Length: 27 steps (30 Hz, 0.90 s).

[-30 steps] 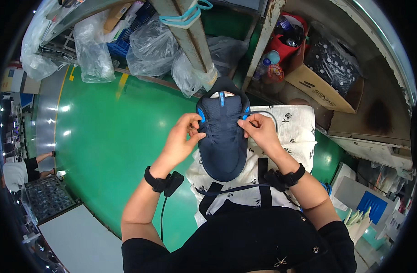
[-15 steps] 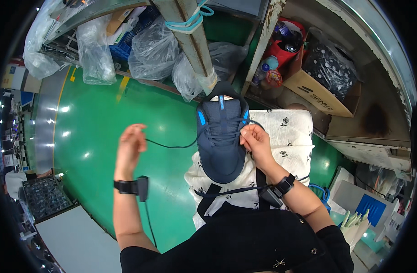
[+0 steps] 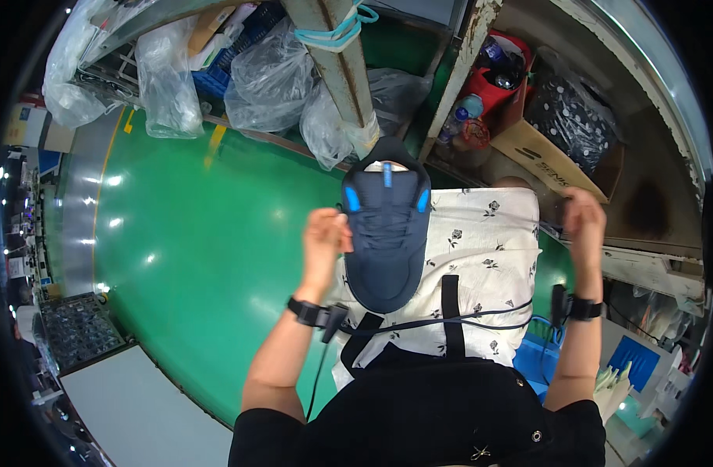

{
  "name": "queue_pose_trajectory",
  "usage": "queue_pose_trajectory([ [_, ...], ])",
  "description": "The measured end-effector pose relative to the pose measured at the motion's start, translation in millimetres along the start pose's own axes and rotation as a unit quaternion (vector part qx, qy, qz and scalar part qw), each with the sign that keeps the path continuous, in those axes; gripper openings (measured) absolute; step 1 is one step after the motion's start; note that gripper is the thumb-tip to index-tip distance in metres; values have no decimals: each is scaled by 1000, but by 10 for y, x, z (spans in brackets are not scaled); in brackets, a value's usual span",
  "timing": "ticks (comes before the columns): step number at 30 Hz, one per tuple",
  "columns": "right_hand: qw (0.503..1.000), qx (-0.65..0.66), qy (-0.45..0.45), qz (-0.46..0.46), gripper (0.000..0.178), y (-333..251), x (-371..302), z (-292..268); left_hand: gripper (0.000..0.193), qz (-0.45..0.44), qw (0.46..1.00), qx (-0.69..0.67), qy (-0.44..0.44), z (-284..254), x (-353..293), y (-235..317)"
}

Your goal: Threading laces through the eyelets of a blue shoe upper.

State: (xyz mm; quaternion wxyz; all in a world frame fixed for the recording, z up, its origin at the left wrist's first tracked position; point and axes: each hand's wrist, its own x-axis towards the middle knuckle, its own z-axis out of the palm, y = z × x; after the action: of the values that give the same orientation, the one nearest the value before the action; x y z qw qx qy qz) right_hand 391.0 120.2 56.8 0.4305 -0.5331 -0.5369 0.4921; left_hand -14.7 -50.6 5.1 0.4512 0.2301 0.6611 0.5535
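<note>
A dark navy lace-up shoe (image 3: 385, 268) with blue side accents stands in front of me, toe toward me, over the floral cloth on my lap. Dark laces (image 3: 383, 226) cross its upper. At the shoe's left edge, beside the eyelets, my left hand (image 3: 326, 241) is closed in a pinch, with a short bit of dark lace by its fingertips. My right hand (image 3: 584, 222) is held well out to the right, away from the shoe. Its fingers are drawn together and slightly blurred; I cannot make out anything between them.
White floral cloth (image 3: 489, 233) covers my lap, with a dark cord (image 3: 489, 315) across it. A metal post (image 3: 337, 74) rises just beyond the shoe. Plastic bags (image 3: 267, 82) lie on the shelf behind. A cardboard box (image 3: 543, 159) sits at far right, a blue bin (image 3: 537, 358) near right.
My left hand has come right, from out over the floor to the shoe's left edge. My right hand has left the shoe's right side and swung far out to the right.
</note>
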Motion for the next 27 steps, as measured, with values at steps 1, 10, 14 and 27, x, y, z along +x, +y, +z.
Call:
queue_pose_trajectory([
  [1,995,56,72,29,28,206,94,-658,19,1,1000,-6,-5,53,1,-2],
  [10,998,-61,-16,1,29,93,-237,861,4,301,878,359,97,-92,70,311],
  [14,991,-36,-127,-28,9,-5,-207,1777,7,367,765,517,111,229,-1,612],
  [27,972,-144,-180,38,14,34,-440,1920,11,329,722,606,-60,294,288,775],
])
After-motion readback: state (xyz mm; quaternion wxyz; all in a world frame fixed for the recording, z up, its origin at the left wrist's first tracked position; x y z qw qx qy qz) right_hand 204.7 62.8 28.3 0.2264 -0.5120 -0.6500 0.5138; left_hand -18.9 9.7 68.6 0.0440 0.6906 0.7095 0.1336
